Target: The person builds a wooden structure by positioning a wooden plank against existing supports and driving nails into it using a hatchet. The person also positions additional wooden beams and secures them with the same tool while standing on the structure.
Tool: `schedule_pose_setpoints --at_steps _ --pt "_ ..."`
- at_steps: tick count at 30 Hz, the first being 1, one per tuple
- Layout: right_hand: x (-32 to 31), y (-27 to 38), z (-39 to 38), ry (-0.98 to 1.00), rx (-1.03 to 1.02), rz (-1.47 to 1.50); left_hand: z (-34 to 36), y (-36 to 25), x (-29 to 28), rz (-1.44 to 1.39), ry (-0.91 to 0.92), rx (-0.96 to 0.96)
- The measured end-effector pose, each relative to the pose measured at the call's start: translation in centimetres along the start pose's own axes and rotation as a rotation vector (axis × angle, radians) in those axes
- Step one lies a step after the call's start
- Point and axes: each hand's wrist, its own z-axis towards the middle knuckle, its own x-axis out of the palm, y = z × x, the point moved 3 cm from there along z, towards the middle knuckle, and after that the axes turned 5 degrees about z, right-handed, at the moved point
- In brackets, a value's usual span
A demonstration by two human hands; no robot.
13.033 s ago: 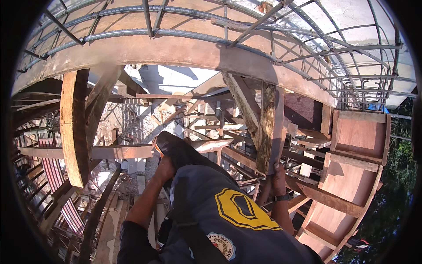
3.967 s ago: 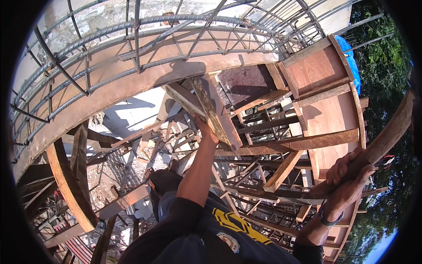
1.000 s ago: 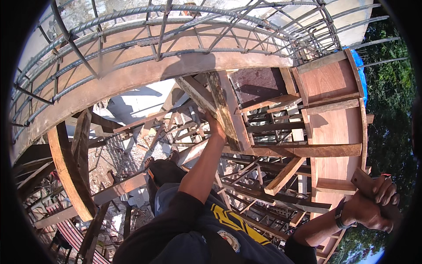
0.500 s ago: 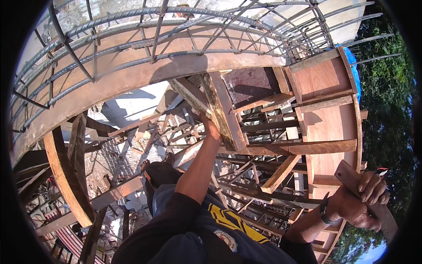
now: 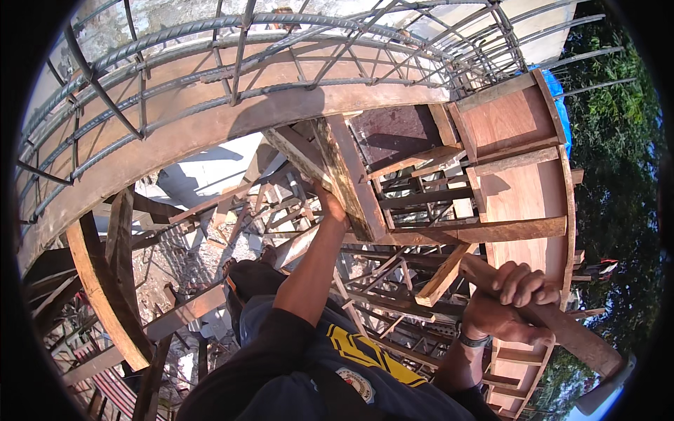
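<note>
My left hand reaches up to a short, rough timber beam and grips its side, with the fingers partly hidden behind the wood. A second timber slants up beside it under the curved plywood form. Off to the right, my right hand is closed around the wooden handle of a hammer. Its metal head points down to the lower right, and the handle's other end sticks out to the upper left of my fist.
A curved cage of steel rebar runs across the top. Boxed plywood panels stand on the right, with trees beyond. A horizontal timber crosses just right of the beam. Below lie crisscrossed props and rubble.
My right hand has swung left and slightly down with the hammer, and the hammer's head has come into view. My left hand keeps its place on the beam.
</note>
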Motion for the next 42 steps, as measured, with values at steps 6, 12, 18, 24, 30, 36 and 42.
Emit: schedule_pose_setpoints --at_steps 6,12,18,24,30,36,42 --pt "1.0 -5.3 -12.3 -0.249 1.508 -0.603 2.3 0.8 -0.6 -0.052 0.025 0.031" --pt "2.7 3.6 7.4 0.029 0.088 -0.138 0.9 0.3 -0.1 0.010 0.021 0.033" --pt "-2.4 -7.1 -20.4 0.143 1.472 -0.966 2.5 1.2 -0.4 -0.056 0.197 0.108" --pt "5.5 0.8 5.5 -0.095 0.291 -0.591 3.9 0.2 -2.3 -0.054 0.216 0.095" --pt "-5.7 0.9 -6.9 -0.700 1.017 -0.497 0.6 -0.3 -0.1 0.007 0.119 0.005" --pt "-1.7 0.0 -2.9 -0.398 0.870 -0.785 0.0 -0.1 1.0 -0.023 0.147 0.056" --pt "1.4 0.6 -0.9 0.061 0.174 -0.377 2.7 0.0 -1.5 -0.052 0.283 0.074"
